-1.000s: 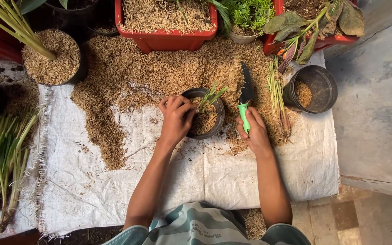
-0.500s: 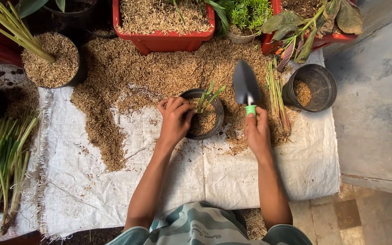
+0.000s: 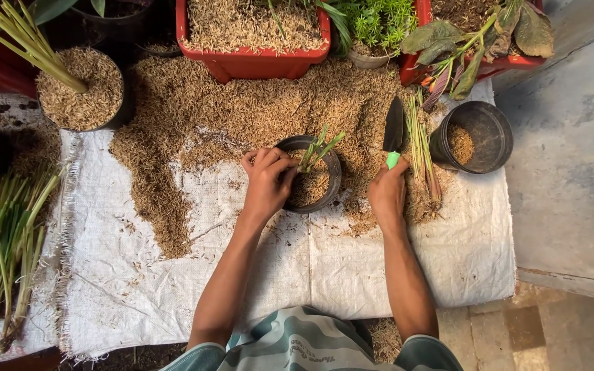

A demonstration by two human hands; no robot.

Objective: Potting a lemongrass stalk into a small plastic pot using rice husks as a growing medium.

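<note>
The left hand [image 3: 266, 184] is gripping the near-left rim of a small black pot [image 3: 309, 180] and pinching a green seedling [image 3: 317, 148] upright inside it, fingers closed on rim & stem together. The right hand [image 3: 388, 196] is wrapped round the green handle of a trowel [image 3: 394, 130], blade pointing to 12 o'clock, turned edge-on, tip sitting in the husk pile [image 3: 242, 103].

Doing this step well, as a judgement: the person is better off keeping the stem centred & vertical w/ the left hand while the trowel is loading, filling round the stem rather than on top of the leaves, and holding the pot steady so it isn't tipping on the loose husk. Small scoops, tipped in from the 3 o'clock side, seem safest, since the left fingers are blocking the 9 o'clock side.

Pot: round, black, thin-walled, roughly half full of tan husk. It is sitting mid-frame on a white woven sack [image 3: 173, 268], right at the near edge of the pile. The seedling is leaning slightly toward 1 o'clock, w/ a few narrow leaves. At 3 o'clock of the trowel, a bundle of cuttings [image 3: 421, 148] is lying, then a second black pot [image 3: 472, 135] w/ a little husk in it. Red planters [image 3: 252, 58] are standing at 12 o'clock.
</note>
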